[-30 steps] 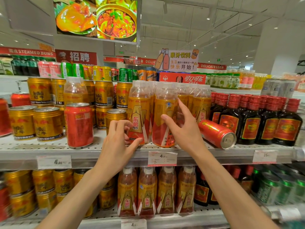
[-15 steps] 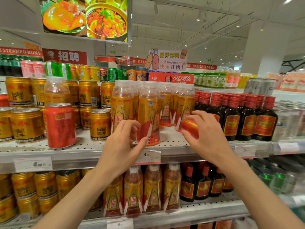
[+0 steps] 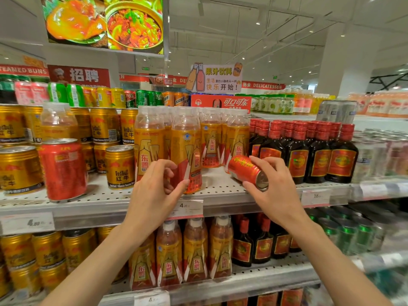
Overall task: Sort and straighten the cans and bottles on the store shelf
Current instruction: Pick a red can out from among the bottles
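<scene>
My right hand (image 3: 270, 186) grips a red can (image 3: 245, 168) lying on its side, lifted just off the middle shelf (image 3: 220, 195) with its metal end toward me. My left hand (image 3: 159, 188) hovers with loosely curled fingers in front of two yellow drink bottles (image 3: 186, 151) at the shelf's front edge; it holds nothing. More yellow bottles stand behind them. An upright red can (image 3: 63, 168) stands further left among gold cans (image 3: 120, 166). Dark bottles with red caps (image 3: 320, 151) fill the shelf to the right.
The lower shelf (image 3: 242, 281) carries gold cans, yellow bottles, dark bottles and green cans. Price tags (image 3: 187, 207) hang along the shelf edge. Mixed soda cans (image 3: 106, 97) line the top shelf. A paper juice sign (image 3: 215, 77) stands above.
My right hand closed on the red can that lay on its side by the dark bottles and has lifted it toward me. My left hand stayed near the front bottles.
</scene>
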Available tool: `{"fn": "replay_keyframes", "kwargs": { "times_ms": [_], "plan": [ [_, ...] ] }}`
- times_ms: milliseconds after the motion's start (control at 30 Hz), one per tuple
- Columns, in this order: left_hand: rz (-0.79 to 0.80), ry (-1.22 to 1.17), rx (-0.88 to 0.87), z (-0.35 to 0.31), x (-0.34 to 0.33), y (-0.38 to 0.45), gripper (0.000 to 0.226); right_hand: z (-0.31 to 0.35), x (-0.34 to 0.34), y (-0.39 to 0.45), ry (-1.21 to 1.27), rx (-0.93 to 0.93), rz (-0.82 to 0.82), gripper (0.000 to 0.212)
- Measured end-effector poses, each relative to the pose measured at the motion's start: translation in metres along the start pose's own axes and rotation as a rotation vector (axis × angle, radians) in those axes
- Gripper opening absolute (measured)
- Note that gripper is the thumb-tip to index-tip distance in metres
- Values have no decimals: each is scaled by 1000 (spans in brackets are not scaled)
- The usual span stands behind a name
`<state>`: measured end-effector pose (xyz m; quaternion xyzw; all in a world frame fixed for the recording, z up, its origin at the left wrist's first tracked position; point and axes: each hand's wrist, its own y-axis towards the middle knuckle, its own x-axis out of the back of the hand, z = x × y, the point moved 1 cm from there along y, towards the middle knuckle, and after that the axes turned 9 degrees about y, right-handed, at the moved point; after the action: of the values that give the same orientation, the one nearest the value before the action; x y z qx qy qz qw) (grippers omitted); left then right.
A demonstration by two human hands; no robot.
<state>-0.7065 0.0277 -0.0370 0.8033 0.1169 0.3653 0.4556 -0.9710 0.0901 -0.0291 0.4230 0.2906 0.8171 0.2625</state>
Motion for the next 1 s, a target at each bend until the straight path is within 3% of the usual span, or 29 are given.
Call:
{"fn": "replay_keyframes", "kwargs": {
  "times_ms": [233, 400, 600, 800, 1000],
  "plan": [
    [-3, -19, 6, 3, -2, 0, 34, 24, 12, 32, 386, -25, -28, 62],
    [2, -12, 7, 3, -2, -1, 33, 40, -1, 50, 443, -27, 115, 60],
    [9, -16, 19, 4, -2, -1, 34, 46, -15, 56, 457, -46, 229, 42],
    [10, -31, 24, 5, -2, -1, 34, 50, -19, 35, 431, -67, 196, 65],
    [106, -179, 25, 9, 0, -14, 31, 56, -30, 11, 438, -207, 181, 83]
  ]
}}
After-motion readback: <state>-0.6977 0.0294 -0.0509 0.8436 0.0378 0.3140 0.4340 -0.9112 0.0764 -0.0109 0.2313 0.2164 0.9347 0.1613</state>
